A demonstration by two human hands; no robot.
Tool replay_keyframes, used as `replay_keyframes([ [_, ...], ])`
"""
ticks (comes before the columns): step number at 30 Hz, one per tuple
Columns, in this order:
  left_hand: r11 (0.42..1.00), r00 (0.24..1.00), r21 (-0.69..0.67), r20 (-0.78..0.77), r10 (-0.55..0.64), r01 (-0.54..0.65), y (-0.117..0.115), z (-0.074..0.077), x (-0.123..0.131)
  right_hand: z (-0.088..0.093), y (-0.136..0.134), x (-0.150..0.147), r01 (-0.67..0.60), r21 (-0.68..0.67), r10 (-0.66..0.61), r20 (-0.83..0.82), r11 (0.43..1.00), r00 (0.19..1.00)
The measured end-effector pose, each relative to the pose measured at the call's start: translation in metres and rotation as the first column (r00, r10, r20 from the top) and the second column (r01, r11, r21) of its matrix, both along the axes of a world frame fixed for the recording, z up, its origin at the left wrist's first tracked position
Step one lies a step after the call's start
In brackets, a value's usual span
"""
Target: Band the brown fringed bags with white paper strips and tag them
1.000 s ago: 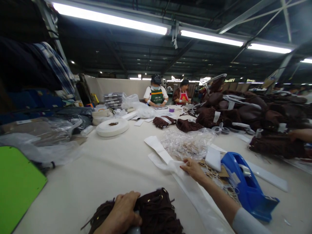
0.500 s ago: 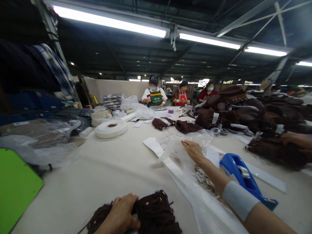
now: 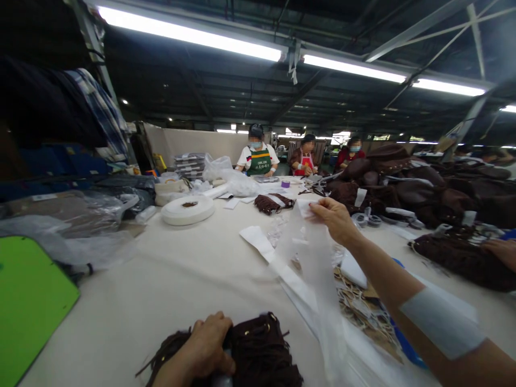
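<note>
My left hand (image 3: 205,346) is closed on a dark brown fringed bag (image 3: 262,349) lying at the near edge of the cream table (image 3: 173,279). Raised above the table's middle, my right hand (image 3: 334,217) pinches the top of a thin translucent white bag (image 3: 312,263), which hangs down from the fingers. A white cuff sits on my right forearm. Under that arm lie a pile of card tags (image 3: 363,312) and a strip of white paper (image 3: 258,239).
A roll of white tape (image 3: 187,209) lies far left. Heaps of brown bags (image 3: 403,188) fill the right side. Clear plastic bags (image 3: 226,174) and a green board (image 3: 28,301) are on the left. Three people stand at the far end; another person's hand (image 3: 502,250) is at right.
My right hand has risen from the table and moved away from me, lifting the thin white bag up. The left hand has stayed on the brown fringed bag.
</note>
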State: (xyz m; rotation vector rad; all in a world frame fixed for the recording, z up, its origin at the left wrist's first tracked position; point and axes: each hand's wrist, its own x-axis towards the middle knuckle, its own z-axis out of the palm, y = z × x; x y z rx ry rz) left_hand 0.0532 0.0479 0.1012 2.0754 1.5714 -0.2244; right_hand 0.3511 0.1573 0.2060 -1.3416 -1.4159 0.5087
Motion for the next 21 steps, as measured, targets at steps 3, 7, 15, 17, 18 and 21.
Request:
replay_keyframes([
  [3,0.999,1.000,-0.048,-0.018,-0.019,0.018,0.012,0.000,0.000,-0.017,-0.029,-0.026,-0.195,-0.103,0.187,-0.079,0.975,0.979],
  [7,0.988,0.998,-0.155,0.053,-0.016,0.024,0.024,-0.006,-0.004,-0.086,-0.072,-0.063,-0.352,-0.309,0.335,-0.107,0.884,0.936],
  [15,0.998,0.990,-0.063,0.141,0.012,-0.003,0.012,-0.006,-0.013,-0.173,-0.079,-0.087,-0.360,-0.378,0.366,-0.057,0.853,0.929],
  [17,0.997,0.987,-0.069,0.156,0.035,-0.025,0.007,-0.003,-0.016,-0.178,-0.073,-0.089,-0.371,-0.381,0.379,-0.056,0.847,0.924],
  [18,0.996,0.981,-0.074,0.184,0.058,-0.045,0.004,-0.001,-0.018,-0.180,-0.071,-0.092,-0.381,-0.386,0.389,-0.060,0.840,0.919],
  [21,0.987,0.930,-0.105,0.336,0.152,-0.123,-0.001,0.000,-0.025,-0.187,-0.070,-0.105,-0.444,-0.406,0.440,-0.108,0.799,0.891],
])
